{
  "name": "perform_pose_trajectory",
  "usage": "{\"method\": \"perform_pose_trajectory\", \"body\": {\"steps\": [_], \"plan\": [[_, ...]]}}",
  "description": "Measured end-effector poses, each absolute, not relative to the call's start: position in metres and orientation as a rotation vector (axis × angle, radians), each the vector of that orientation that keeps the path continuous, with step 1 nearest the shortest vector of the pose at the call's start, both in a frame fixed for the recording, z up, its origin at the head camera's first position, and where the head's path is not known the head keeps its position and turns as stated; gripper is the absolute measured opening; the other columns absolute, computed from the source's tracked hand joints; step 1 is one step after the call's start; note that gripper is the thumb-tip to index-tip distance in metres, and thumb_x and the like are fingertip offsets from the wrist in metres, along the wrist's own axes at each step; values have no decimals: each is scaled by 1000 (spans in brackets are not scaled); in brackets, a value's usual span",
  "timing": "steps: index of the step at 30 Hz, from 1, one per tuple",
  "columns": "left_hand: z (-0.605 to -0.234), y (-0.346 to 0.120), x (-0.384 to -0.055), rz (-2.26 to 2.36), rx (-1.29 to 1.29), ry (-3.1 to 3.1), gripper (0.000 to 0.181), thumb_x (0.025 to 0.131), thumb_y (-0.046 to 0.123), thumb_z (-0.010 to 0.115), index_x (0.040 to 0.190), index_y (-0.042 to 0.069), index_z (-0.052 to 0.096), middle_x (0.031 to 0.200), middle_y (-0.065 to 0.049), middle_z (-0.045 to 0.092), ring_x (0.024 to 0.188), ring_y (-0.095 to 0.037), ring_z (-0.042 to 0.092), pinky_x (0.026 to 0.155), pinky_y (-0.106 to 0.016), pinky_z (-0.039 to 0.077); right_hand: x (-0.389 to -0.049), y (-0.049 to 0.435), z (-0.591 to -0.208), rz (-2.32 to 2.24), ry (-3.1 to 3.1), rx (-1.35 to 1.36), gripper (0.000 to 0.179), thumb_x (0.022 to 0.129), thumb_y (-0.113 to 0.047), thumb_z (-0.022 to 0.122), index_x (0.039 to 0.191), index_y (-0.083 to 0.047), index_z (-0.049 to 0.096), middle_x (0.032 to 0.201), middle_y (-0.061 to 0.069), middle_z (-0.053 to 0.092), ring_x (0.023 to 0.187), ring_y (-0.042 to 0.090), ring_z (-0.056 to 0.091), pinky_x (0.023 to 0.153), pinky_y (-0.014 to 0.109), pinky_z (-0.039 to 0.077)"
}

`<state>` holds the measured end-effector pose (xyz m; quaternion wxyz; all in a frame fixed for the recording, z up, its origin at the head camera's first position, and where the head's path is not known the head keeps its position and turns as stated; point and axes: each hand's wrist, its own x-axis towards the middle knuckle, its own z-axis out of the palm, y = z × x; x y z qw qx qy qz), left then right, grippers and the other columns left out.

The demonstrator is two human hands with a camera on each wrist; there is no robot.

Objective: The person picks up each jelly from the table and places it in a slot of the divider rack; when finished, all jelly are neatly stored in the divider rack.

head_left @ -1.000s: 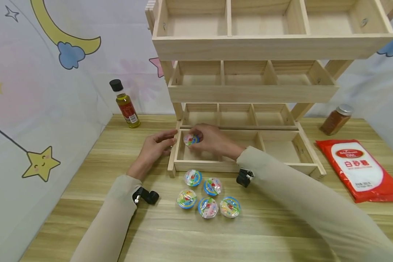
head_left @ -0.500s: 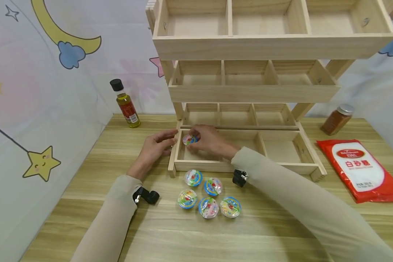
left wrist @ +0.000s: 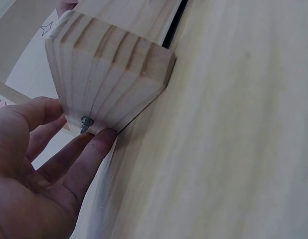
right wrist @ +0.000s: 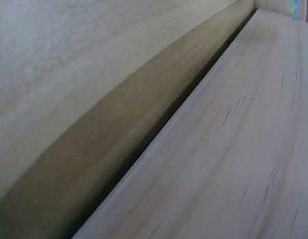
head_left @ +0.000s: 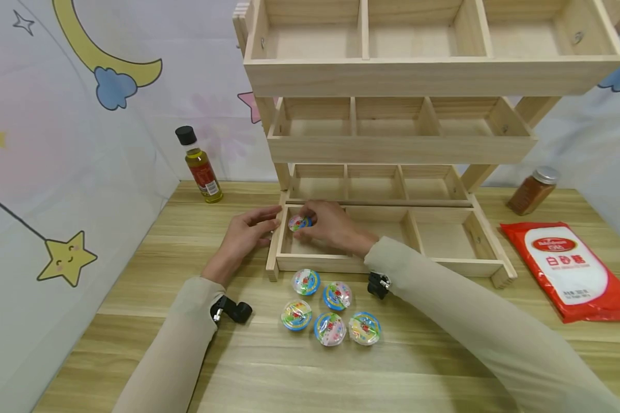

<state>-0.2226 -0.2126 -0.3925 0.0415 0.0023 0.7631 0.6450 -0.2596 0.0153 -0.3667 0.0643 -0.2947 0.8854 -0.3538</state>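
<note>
In the head view my right hand reaches into the left compartment of the bottom tray of a wooden rack. Its thumb and fingers pinch a small round jelly cup with a pink and blue printed lid, partly covered by the fingers. My left hand rests its fingertips against the rack's left side, fingers loosely extended around nothing. The left wrist view shows those fingers by the wooden end piece, near a metal bolt. Only the tray's front board and the tabletop fill the right wrist view.
Several more jelly cups lie on the table before the rack. Upper trays overhang the bottom one. An oil bottle stands back left; a spice jar and a red-and-white sugar bag are at the right.
My right hand and forearm have shifted slightly left, and the pinched jelly cup has tilted a little within the compartment. The left hand keeps its place at the rack's side.
</note>
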Motion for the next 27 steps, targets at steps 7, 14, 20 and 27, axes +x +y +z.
{"method": "perform_pose_trajectory", "body": {"steps": [7,14,20,27], "plan": [[-393,-214,-223,1949,3,2356,44,106,18,68,149,8,63,147,-17,62,115,-18,64,83,-24,60,-259,21,-365,-1103,2623,-887,45,93,-25,87,127,-1,68,126,14,71,111,26,68,97,36,57],[-394,-214,-224,1959,-1,2346,44,106,16,68,149,7,63,147,-18,60,119,-22,64,83,-24,60,-254,39,-357,-1147,2615,-848,47,95,-26,85,129,1,68,127,14,70,117,29,67,103,39,54],[-394,-212,-223,1964,8,2342,44,106,15,67,149,6,62,147,-19,60,120,-23,64,83,-25,61,-245,59,-346,-1268,2575,-875,42,97,-14,79,132,7,66,129,21,69,118,33,67,103,42,55],[-394,-212,-224,1977,8,2326,44,106,14,67,149,5,62,146,-19,61,114,-18,66,83,-25,61,-218,76,-331,-1339,2519,-976,37,98,-13,78,129,5,68,129,20,69,119,35,67,103,42,55]]}}
